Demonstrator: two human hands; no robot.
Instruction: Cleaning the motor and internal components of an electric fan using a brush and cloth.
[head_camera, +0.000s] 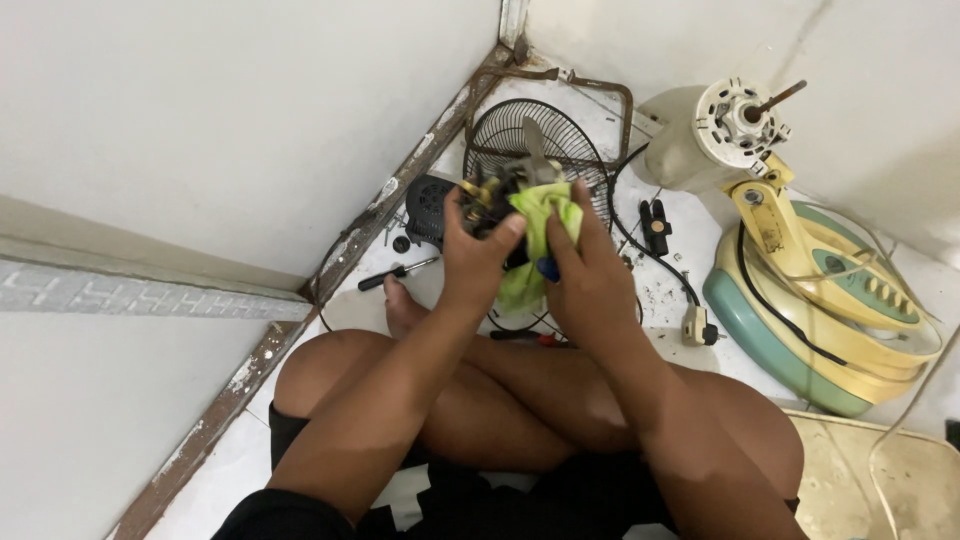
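I sit cross-legged on a white tiled floor. My left hand (478, 255) grips a small fan motor part (492, 190), dark metal with copper windings and a grey bracket sticking up. Against that part my right hand (585, 272) presses a bright green cloth (540, 225), which hangs down between both hands. A small blue object shows at my right thumb; what it is I cannot tell.
A black wire fan guard (570, 150) lies by the wall corner. A black fan housing (428, 205), a screwdriver (398, 273), pliers (655, 225), a plug (695, 325) with black cable and small screws lie about. A cream-and-green fan stand (830, 310) with motor body (725, 125) is at right.
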